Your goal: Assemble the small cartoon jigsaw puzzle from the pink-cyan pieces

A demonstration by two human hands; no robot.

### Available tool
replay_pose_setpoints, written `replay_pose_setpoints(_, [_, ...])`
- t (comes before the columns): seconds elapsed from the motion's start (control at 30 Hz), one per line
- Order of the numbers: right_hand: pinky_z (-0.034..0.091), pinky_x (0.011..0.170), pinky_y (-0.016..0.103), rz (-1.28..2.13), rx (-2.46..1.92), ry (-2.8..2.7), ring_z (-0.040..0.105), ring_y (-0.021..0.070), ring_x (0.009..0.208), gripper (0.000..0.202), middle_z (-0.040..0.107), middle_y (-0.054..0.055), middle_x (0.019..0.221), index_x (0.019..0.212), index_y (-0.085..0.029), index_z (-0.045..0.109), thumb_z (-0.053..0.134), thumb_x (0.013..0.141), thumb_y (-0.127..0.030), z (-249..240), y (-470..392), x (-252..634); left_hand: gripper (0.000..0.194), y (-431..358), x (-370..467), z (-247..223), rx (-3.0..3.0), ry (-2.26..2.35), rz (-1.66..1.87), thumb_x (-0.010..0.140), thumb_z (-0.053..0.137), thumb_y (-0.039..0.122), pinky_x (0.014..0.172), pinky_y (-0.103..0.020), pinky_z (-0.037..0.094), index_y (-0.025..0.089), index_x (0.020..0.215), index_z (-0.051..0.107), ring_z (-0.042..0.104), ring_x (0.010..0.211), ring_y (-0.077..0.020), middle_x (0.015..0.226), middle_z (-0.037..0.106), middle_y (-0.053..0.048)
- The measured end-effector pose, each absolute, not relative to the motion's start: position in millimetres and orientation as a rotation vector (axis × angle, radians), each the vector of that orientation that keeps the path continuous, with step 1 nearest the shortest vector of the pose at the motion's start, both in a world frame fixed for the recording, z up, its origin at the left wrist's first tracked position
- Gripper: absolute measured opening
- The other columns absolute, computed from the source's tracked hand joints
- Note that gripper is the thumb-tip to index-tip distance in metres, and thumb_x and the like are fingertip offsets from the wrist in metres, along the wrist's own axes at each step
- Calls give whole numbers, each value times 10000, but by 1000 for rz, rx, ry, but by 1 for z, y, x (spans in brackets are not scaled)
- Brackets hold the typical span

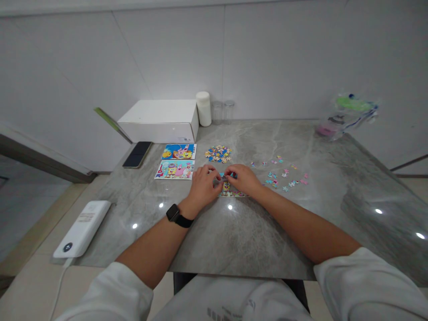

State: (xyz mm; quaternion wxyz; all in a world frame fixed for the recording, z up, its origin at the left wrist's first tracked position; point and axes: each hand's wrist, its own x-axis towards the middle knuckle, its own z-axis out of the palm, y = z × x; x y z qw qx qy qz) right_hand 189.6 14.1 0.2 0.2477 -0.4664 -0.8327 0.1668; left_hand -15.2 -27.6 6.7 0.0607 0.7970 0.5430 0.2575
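A partly joined jigsaw puzzle [234,194] lies on the table, largely covered by my hands. My left hand [204,183] is at its left side, fingers curled and thumb pressed inward. Over the puzzle's top edge my right hand [243,177] bends down in a pinch. The fingertips of both hands meet at a small greyish jigsaw piece, which they partly hide. Loose jigsaw pieces [274,175] are scattered to the right. Behind my hands sits a heap of blue and yellow pieces [218,154]. Two cartoon picture cards, a lower one [174,169] and an upper one [179,151], lie left.
A white box [160,120], a white bottle [203,109] and two clear glasses [228,112] stand along the wall. A phone [137,154] and a white power bank [82,229] with a cable lie left. A plastic bag [346,117] is at the back right corner.
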Motion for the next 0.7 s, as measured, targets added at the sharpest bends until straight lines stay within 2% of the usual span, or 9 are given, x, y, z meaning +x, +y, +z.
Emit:
replay_pose_setpoints(0.13, [443,828,294,453,-1287,-2291,665,190,864,98,774,40,944,945,-218,771,694,913,-166,1,13,189,105,-29,-15,7,2412,1628,715,876,790,320,997,-481,456,241,928,746,580,1182,-303,1256,640,-86])
replay_pose_setpoints(0.5, [451,839,306,486,-1361,-2338,705,199,886,133,808,29,967,988,-239,800,692,914,-218,3,12,185,145,-28,-15,6,2422,1630,598,879,809,372,1003,-480,458,259,954,755,569,1186,-298,1245,637,-73])
replay_pose_setpoints(0.7, [441,906,333,440,-1457,-2356,721,222,985,161,814,33,1010,1016,-250,801,661,937,-242,5,11,181,249,-30,-14,5,2449,1654,570,894,793,372,981,-475,461,254,1103,726,571,1181,-301,1253,642,-80])
